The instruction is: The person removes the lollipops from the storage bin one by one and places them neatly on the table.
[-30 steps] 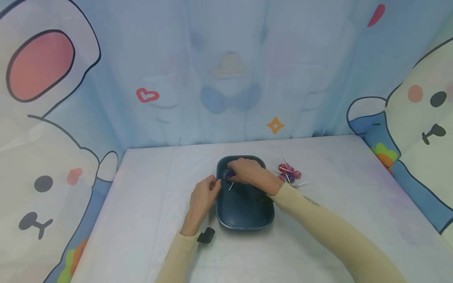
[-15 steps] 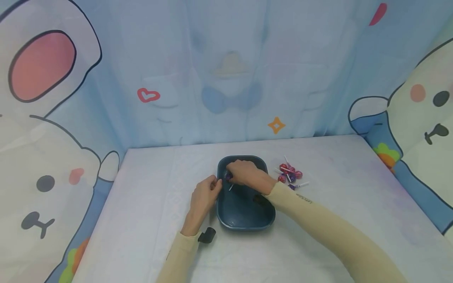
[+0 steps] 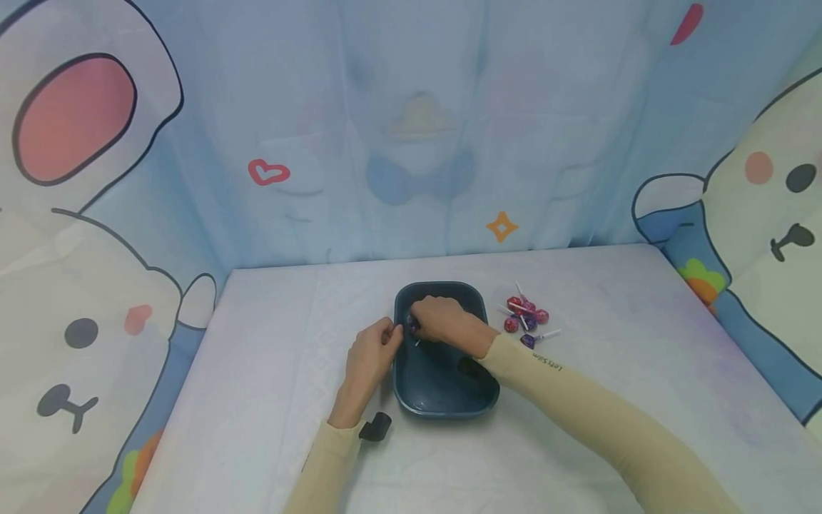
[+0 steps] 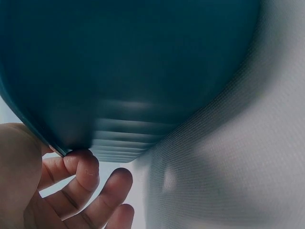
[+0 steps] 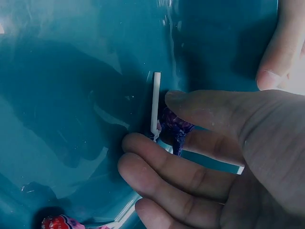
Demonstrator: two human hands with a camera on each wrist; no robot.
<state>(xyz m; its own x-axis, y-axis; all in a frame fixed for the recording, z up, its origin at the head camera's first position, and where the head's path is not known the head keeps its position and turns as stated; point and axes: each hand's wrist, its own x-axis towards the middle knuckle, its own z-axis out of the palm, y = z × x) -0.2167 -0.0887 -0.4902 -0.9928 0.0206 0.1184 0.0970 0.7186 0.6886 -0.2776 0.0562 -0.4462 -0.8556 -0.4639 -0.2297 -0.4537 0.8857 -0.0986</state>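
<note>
The left hand (image 3: 367, 357) pinches the left rim of the dark teal tray (image 3: 443, 385), its other fingers loose, while the right hand (image 3: 446, 319) pinches a purple lollipop (image 5: 172, 119) inside, just across from the left fingertips. A slanting thumb could let that round head roll away, and a careless push of the right fingers might knock the red lollipop (image 5: 59, 223) near them; a tug from the left hand could tip the tray. Raised walls hem the right hand in, and its sleeve (image 3: 552, 371) crosses the rim near the lollipop pile (image 3: 515, 303). Freer room lies toward the person on the tray floor, and on the table (image 3: 257, 400) left of the left hand.
</note>
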